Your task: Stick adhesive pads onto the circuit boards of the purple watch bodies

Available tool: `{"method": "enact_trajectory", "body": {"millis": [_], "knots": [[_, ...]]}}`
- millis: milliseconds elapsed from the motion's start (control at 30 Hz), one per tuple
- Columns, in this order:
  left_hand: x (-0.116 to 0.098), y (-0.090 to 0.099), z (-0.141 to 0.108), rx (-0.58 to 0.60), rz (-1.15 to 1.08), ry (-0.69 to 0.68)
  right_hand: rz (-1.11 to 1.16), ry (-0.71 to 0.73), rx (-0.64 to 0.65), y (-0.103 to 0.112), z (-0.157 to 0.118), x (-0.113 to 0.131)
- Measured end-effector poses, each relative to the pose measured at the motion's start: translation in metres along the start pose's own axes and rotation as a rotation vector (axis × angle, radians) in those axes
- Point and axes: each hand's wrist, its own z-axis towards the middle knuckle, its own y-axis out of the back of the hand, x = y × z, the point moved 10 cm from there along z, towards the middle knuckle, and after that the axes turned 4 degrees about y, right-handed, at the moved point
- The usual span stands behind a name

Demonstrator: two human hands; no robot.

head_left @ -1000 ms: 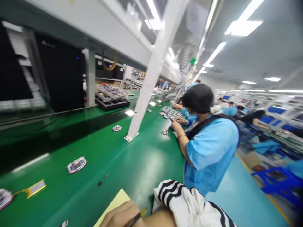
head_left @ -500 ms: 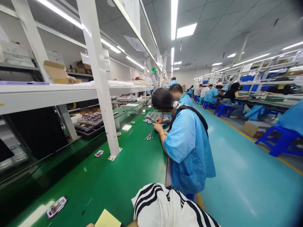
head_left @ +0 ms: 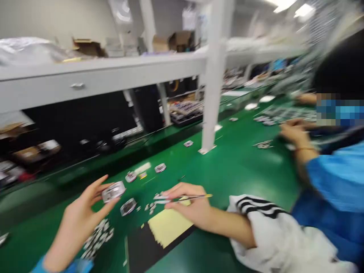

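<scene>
left hand [head_left: 81, 223] pinching silver part [head_left: 113, 192], right hand [head_left: 187, 203] gripping thin tool [head_left: 193, 197] over yellow pad [head_left: 167, 226], striped cloth [head_left: 270, 227] nr

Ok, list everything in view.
Glossy green workbench: one, green, ahead and below.
Flat silver component packs: four, silver, on the bench.
Heap of small silver parts: one, silver, below the left hand.
Yellow paper pad: one, yellow, under the right hand.
White pillar: one, white, on the bench.
Co-worker in blue smock: one, blue, at right.
White black-striped garment: one, white, beside the right forearm.
Left hand: one, bare, holding a silver pack.
Right hand: one, bare, holding a thin yellow-tipped tool.
</scene>
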Motion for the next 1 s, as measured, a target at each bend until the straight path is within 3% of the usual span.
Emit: {"method": "enact_trajectory", "body": {"millis": [67,133,200,300,400,533,600,700,833,933,1000], "knots": [[-0.003,-0.001,-0.031,0.023,0.147,0.106,0.072,-0.029,0.041,-0.001,0.002,0.007],[-0.024,-0.014,-0.056,0.062,0.08,0.117,0.121,-0.052,0.117,-0.002,0.004,0.018],[-0.045,-0.028,-0.071,0.112,-0.008,0.094,0.034,0.027,0.216,-0.006,0.005,0.038],[-0.065,-0.043,-0.079,0.207,-0.128,0.051,0.014,0.011,0.347,-0.017,0.001,0.047],[-0.07,-0.051,-0.079,0.287,-0.203,0.028,0.005,-0.059,0.392,-0.019,-0.005,0.04],[-0.079,-0.057,-0.077,0.317,-0.209,-0.087,-0.012,-0.096,0.575,-0.031,-0.017,0.031],[-0.082,-0.059,-0.077,0.316,-0.228,-0.116,0.009,-0.144,0.578,-0.032,-0.017,0.026],[-0.081,-0.06,-0.077,0.32,-0.245,-0.102,0.038,-0.206,0.468,-0.025,-0.01,0.02],[-0.081,-0.06,-0.077,0.332,-0.238,-0.085,0.006,-0.21,0.538,-0.029,-0.017,0.019],[-0.085,-0.062,-0.077,0.349,-0.202,-0.115,-0.067,-0.148,0.511,-0.028,-0.024,0.024],[-0.085,-0.064,-0.076,0.37,-0.173,-0.104,-0.153,-0.014,0.458,-0.027,-0.029,0.039]]}}
